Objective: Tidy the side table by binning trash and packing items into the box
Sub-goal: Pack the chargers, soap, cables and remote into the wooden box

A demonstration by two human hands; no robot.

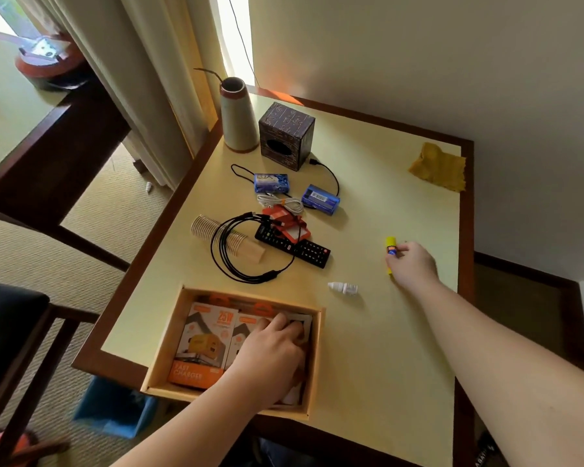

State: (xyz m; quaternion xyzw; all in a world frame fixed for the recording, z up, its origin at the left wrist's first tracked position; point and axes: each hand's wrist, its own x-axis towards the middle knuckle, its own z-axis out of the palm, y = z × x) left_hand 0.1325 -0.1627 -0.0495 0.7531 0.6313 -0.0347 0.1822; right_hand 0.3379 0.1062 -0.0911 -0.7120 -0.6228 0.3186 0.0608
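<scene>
An open cardboard box [162, 348] sits at the table's near edge with orange fast-charger packs [201, 345] inside. My left hand [270, 348] is down in the box, fingers closed on a white-framed item [302, 323] at its right side. My right hand [413, 264] reaches across the table and grips a yellow glue stick [390, 246] that lies on the surface. A small white dropper bottle [343, 287] lies between the box and my right hand. Further back lie a black remote [294, 246], coiled black cable [236, 251], paper cups [216, 234], and two blue packets [271, 183], [319, 197].
A dark tissue box [285, 134] and a cream vase [236, 116] stand at the back left of the cream side table [385, 365]. A yellow cloth [440, 168] lies at the back right. A blue bin [115, 409] stands on the floor at the left, beside a chair [11, 332].
</scene>
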